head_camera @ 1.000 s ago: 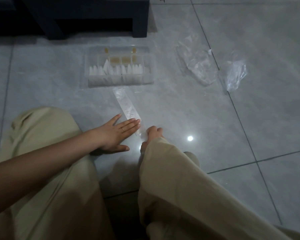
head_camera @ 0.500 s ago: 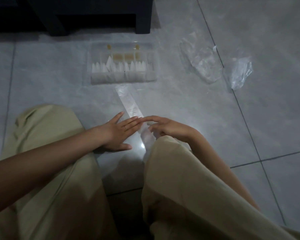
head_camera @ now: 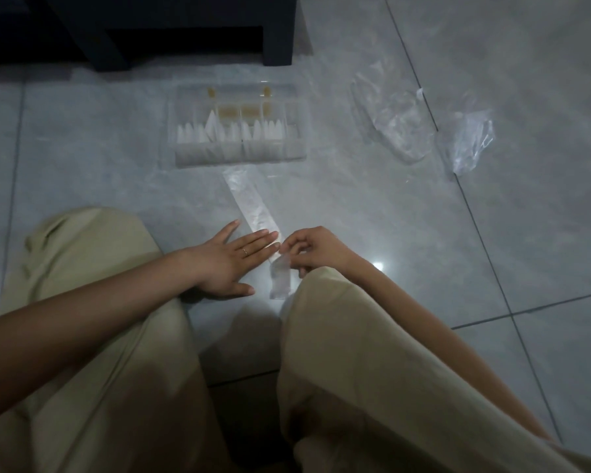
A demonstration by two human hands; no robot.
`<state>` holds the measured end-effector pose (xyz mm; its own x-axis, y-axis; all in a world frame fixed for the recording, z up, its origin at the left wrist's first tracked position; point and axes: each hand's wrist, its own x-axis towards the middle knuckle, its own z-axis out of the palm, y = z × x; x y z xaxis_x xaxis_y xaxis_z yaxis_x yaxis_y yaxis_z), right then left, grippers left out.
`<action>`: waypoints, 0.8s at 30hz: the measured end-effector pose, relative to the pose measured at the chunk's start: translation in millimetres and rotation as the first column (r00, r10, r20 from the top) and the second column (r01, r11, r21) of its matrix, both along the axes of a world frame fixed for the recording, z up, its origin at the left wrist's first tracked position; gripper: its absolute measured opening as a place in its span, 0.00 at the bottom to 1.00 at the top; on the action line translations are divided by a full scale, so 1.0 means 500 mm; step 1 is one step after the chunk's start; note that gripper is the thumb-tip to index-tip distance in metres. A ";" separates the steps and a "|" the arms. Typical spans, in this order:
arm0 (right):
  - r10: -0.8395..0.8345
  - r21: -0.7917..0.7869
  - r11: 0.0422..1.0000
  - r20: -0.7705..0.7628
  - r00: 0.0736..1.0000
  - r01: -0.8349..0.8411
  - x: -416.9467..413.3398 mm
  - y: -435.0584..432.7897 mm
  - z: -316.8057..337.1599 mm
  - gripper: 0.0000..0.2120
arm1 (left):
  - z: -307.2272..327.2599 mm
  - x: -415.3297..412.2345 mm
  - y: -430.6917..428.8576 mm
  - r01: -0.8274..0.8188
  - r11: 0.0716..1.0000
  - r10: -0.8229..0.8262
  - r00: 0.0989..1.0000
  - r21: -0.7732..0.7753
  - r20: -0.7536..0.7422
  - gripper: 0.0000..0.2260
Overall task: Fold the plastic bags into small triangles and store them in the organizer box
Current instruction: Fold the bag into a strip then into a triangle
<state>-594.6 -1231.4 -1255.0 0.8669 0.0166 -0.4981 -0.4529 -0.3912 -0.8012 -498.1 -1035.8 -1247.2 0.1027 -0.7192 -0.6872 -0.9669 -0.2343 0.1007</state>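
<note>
Grey floor tiles (head_camera: 423, 250) carry your work: the bag, flattened into a long strip (head_camera: 249, 203), runs from the organizer box (head_camera: 239, 155) toward your knees. Your left hand (head_camera: 232, 261) presses it flat with straight fingers (head_camera: 260, 237), and your right hand (head_camera: 316, 249) pinches the near end. You look to be starting the first triangle fold, so carry that corner diagonally across. Two loose bags (head_camera: 396, 131) wait far right.
</note>
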 end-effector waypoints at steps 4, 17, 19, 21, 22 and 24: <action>-0.212 0.081 0.972 -0.120 0.970 0.223 0.003 0.010 0.000 0.08 | -0.003 0.009 0.004 -0.038 0.999 0.036 0.997 -0.034 -0.063 0.38; -0.125 -0.022 0.992 -0.054 0.991 0.124 0.002 0.002 -0.001 0.09 | -0.023 0.028 -0.017 -0.330 0.843 0.266 0.942 -0.426 -0.204 0.24; -0.213 0.043 0.975 -0.074 0.974 0.216 -0.004 0.012 -0.004 0.06 | -0.028 0.026 -0.024 -0.394 0.783 0.321 0.919 -0.481 -0.230 0.26; -0.295 0.103 0.947 -0.100 0.950 0.305 -0.010 0.019 -0.009 0.05 | -0.030 0.025 -0.029 -0.452 0.733 0.362 0.892 -0.509 -0.271 0.29; -0.322 0.101 0.938 -0.101 0.941 0.332 -0.010 0.022 -0.012 0.05 | -0.030 0.025 -0.030 -0.483 0.705 0.382 0.876 -0.519 -0.296 0.31; -0.361 0.081 0.926 -0.098 0.927 0.369 -0.009 0.029 -0.016 0.07 | -0.035 0.026 -0.032 -0.551 0.649 0.430 0.834 -0.525 -0.345 0.33</action>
